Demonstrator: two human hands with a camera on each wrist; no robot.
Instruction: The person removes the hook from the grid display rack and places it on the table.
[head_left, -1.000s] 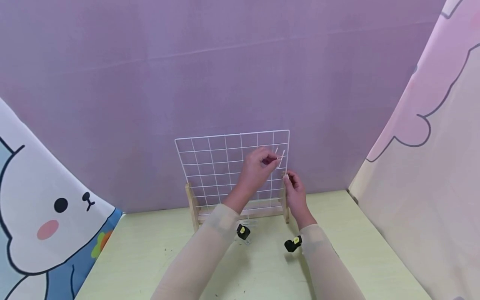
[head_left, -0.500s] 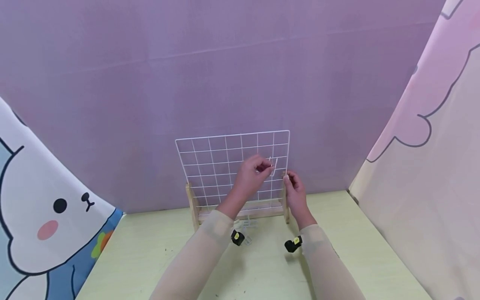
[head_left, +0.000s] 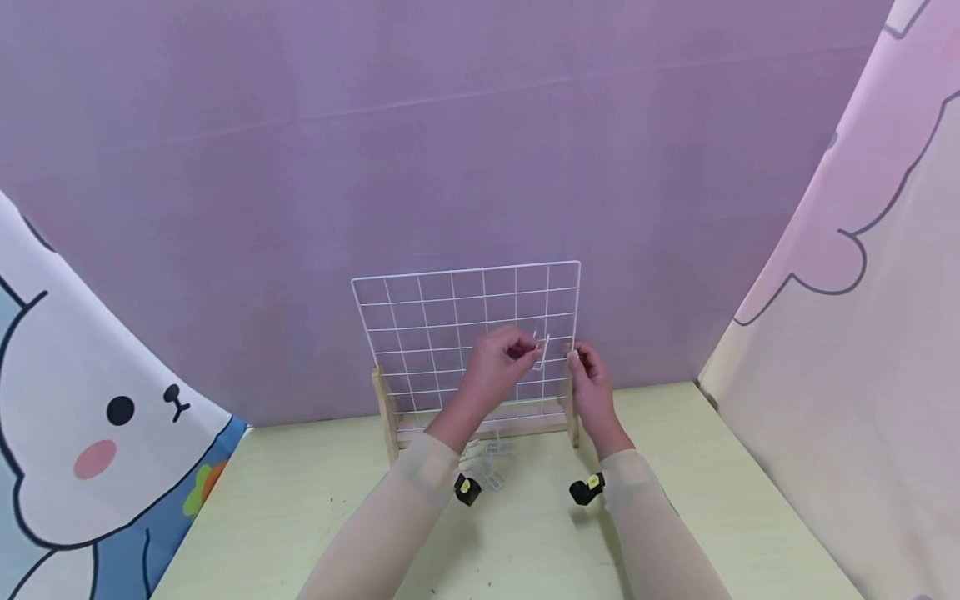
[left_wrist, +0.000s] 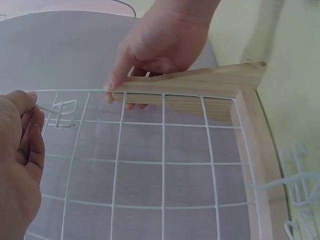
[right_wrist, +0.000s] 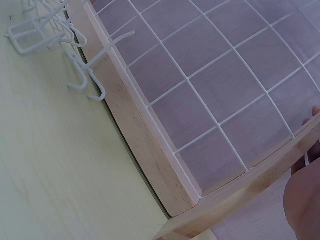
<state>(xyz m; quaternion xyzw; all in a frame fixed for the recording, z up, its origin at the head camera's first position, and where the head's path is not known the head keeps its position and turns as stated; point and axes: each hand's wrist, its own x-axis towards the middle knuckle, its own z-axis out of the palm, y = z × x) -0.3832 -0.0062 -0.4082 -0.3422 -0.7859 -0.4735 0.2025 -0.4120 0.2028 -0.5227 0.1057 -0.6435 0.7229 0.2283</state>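
A white wire grid panel point(head_left: 465, 271) stands upright in a wooden stand point(right_wrist: 140, 145). My left hand point(head_left: 497, 360) pinches a white wire hook point(left_wrist: 65, 114) in front of the panel's right part. In the left wrist view the hook's double-bar back lies at the grid, but whether it touches the wires I cannot tell. With thumb and fingers, my right hand point(head_left: 592, 387) grips the panel's right edge and the wooden upright point(left_wrist: 200, 75) there. Its fingers behind the wood are partly hidden.
Several more white wire hooks point(right_wrist: 30, 37) lie in a heap on the pale table point(head_left: 525, 542), just before the stand's front. A purple cloth point(head_left: 480, 150) hangs behind. Patterned cloths point(head_left: 847, 400) flank both sides.
My left hand has moved down and a little left across the front of the grid, carrying the hook. My right hand has stayed at the panel's right edge.
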